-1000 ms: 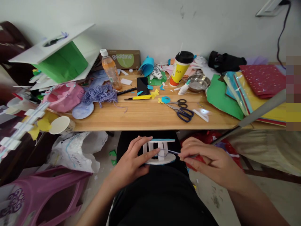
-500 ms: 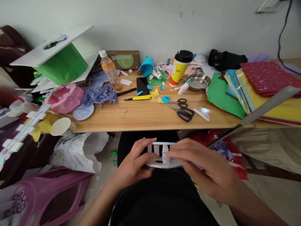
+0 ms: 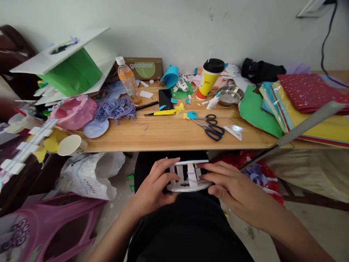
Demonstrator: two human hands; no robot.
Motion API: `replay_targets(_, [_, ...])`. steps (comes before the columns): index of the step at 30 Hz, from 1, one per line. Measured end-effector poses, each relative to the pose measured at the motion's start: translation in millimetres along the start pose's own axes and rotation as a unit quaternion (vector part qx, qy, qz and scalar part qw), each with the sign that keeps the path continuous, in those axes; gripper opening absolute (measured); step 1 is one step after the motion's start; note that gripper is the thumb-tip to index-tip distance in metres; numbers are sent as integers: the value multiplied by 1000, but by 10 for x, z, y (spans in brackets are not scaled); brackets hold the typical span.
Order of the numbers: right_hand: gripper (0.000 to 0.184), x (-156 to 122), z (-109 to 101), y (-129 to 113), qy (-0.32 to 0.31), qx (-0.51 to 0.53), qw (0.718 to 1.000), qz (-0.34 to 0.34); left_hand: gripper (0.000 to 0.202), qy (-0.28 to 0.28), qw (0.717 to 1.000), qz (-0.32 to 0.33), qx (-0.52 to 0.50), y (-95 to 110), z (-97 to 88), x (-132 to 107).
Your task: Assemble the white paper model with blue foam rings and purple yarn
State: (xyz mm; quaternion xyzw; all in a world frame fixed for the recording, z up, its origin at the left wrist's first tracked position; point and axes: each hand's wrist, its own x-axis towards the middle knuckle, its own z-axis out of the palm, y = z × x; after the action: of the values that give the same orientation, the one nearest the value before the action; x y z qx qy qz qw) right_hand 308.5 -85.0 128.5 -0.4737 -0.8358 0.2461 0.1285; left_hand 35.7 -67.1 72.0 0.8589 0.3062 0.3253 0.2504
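Observation:
Over my lap, just below the table edge, is a small white slatted craft piece (image 3: 192, 174): two flat rounded boards joined by several upright strips, with a thin purple strand of yarn (image 3: 192, 178) around the strips. My left hand (image 3: 156, 183) grips its left end, thumb beneath and fingers on the top board and between the strips. At the right end, my right hand (image 3: 231, 185) holds it too, fingertips against the strips and thumb near the lower board. Part of the piece is hidden behind the fingers of both hands.
On the table lie scissors (image 3: 214, 131), a yellow utility knife (image 3: 163, 112), a phone (image 3: 165, 99) and purple yarn (image 3: 117, 110). A bottle (image 3: 129, 82) and a lidded cup (image 3: 208, 80) stand behind. A grey bar (image 3: 297, 133) slants in at right. A pink plastic stool (image 3: 49, 222) is at lower left.
My right hand has shifted right and opened a little off the strips, so more of the strips and the purple strand show. The piece is slightly higher and tilted toward me.

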Motion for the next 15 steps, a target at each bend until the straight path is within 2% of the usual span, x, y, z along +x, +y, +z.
replay_targets(3, [58,67,21,-27,-52,15,998,-26,39,-6,1000,9,7,6,9,3])
replay_targets(7, [64,107,78,-19,-64,21,997,-30,50,-3,999,23,26,4,23,-8])
replay_targets(10, [57,54,62,10,-30,15,999,-15,53,5,999,10,36,-20,12,-30])
replay_targets(13, [34,-31,-2,12,46,38,998,-3,57,21,999,-3,36,-48,3,-44])
replay_targets(15, [25,-63,-34,-10,88,70,994,-10,60,31,999,1,14,-54,14,-37])
